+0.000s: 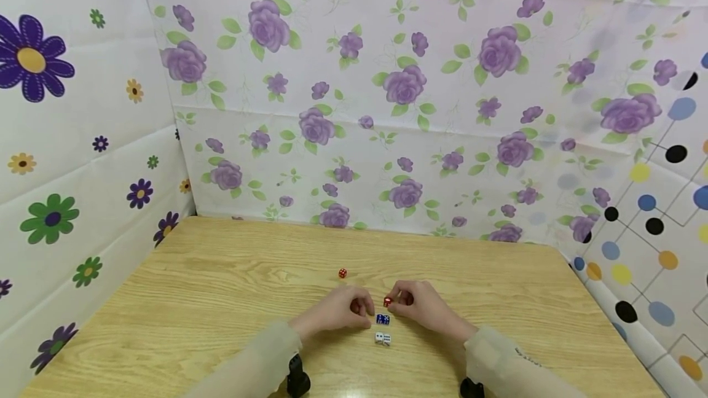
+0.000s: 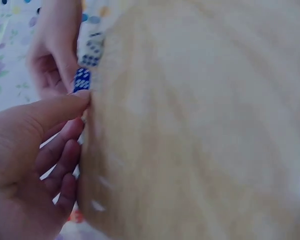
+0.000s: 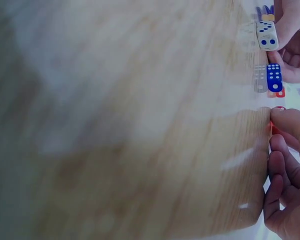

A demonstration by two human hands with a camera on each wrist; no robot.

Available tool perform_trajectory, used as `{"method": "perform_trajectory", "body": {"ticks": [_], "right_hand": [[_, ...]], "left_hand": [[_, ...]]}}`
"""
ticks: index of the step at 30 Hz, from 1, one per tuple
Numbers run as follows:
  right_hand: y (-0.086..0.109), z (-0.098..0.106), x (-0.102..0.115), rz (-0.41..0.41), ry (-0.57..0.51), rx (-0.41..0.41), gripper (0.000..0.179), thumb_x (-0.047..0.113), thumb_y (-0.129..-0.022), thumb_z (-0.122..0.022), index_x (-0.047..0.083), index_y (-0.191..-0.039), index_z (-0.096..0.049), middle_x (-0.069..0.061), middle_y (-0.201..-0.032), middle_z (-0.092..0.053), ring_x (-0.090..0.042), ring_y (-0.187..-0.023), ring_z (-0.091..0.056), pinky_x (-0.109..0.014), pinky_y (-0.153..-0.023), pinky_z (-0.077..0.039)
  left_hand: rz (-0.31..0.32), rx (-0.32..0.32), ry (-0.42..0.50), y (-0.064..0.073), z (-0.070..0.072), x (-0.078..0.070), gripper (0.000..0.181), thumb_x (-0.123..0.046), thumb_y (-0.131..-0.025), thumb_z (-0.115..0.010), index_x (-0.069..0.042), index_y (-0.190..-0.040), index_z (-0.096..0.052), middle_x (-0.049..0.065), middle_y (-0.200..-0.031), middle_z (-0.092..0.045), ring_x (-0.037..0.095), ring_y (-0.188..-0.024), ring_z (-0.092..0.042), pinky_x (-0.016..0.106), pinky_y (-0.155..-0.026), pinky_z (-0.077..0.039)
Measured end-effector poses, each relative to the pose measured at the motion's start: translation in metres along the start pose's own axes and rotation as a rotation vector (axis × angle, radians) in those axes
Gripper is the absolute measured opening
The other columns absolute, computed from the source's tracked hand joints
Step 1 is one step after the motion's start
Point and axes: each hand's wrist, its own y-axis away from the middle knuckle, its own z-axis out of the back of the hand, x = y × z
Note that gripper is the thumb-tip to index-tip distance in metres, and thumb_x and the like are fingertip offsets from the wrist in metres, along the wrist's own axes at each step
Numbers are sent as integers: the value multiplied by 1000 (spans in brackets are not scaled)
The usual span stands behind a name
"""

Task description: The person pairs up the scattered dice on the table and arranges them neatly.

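Note:
My right hand (image 1: 423,306) pinches a red die (image 1: 388,301) between thumb and fingertips, close over the table just behind the blue dice. Two blue dice (image 1: 383,319) with white pips sit side by side between my hands. Nearer to me is a pair of white dice (image 1: 383,339), also side by side. My left hand (image 1: 338,310) holds nothing; its loosely bent fingers are at the left of the blue dice, and in the left wrist view the thumb overlaps a blue die (image 2: 82,80). Another red die (image 1: 343,273) lies farther back, beyond my left hand.
The wooden table (image 1: 249,275) reaches back to a cloth (image 1: 354,171) printed with purple roses. Flowered cloth (image 1: 83,201) hangs on the left, and cloth with coloured dots (image 1: 641,250) on the right. Black wrist cameras (image 1: 297,378) sit below both sleeves.

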Motion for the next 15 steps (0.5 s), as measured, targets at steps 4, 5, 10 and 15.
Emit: {"method": "perform_trajectory", "body": {"ticks": [4, 5, 10, 15], "right_hand": [[0, 0, 0, -24, 5, 4, 5, 22, -90, -73, 20, -93, -71, 6, -73, -64, -1, -60, -51, -19, -56, -44], [1, -1, 0, -28, 5, 3, 5, 22, -90, -74, 20, -93, -72, 6, -73, -64, -1, -60, -51, -19, -56, -44], [1, -2, -2, -32, 9, -20, 4, 24, -89, -75, 21, -92, -73, 7, -73, -64, -2, -61, -50, -19, -56, -43], [2, -2, -3, -37, 1, -29, 4, 24, -89, -75, 21, -91, -73, 7, -74, -64, -2, -62, -50, -20, -56, -44]], "left_hand": [[-7, 10, 26, 1, 8, 5, 10, -8, -85, -76, -8, -93, -71, 0, -82, -67, 1, -71, -57, 18, -66, -48], [-12, 4, 27, 2, 11, 7, 10, -8, -85, -76, -8, -94, -71, 1, -83, -67, 2, -72, -57, 18, -67, -49], [-20, -68, -10, 5, 22, 13, 8, -9, -88, -74, -7, -95, -71, 3, -83, -68, 4, -71, -56, 19, -65, -48], [45, -218, -8, 4, 32, 21, 5, -11, -89, -73, -8, -92, -70, 4, -82, -66, 11, -71, -56, 22, -62, -46]]}}
